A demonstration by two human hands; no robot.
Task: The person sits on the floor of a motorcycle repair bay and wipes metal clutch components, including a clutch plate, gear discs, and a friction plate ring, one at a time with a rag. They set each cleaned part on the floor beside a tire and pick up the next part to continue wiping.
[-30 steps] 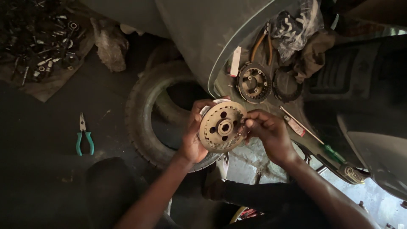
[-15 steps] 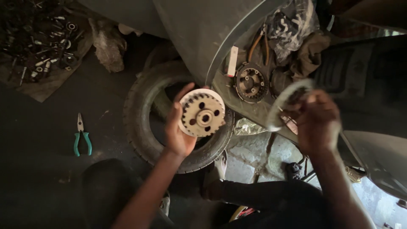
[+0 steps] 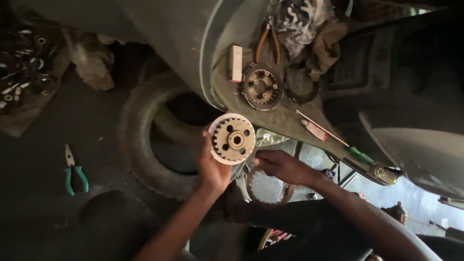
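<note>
Your left hand (image 3: 212,166) holds the hub (image 3: 232,138), a pale round part with teeth around the rim and holes in the face; the fingers are closed on its edge at about 8 o'clock, and the face is turned to you. Your right hand (image 3: 280,166) is lower, at 4 o'clock from the hub, and its fingers pinch the top of a thin toothed ring (image 3: 267,186), which hangs below the hand, apart from the hub.

I judge that the set is partly taken apart: the ring is off the hub, another round part (image 3: 261,87) with studs lies on the grey body panel (image 3: 193,43) at 1 o'clock from the hub, and a dark ring (image 3: 300,86) lies just beside it on the right. Nothing is joined together yet, so the putting together is still open, as far as one can see.

The count: one hub, one ring in the hand, one studded part, one dark ring. On the panel also one white block (image 3: 236,63), one orange pliers (image 3: 268,41), one screwdriver (image 3: 333,137) with green handle, some rags (image 3: 309,29). On the floor at 9 o'clock one green pliers (image 3: 74,170), one tyre (image 3: 145,140) behind the hub, and far at 10 o'clock a heap of small metal parts (image 3: 21,53), too many and too small to count
</note>
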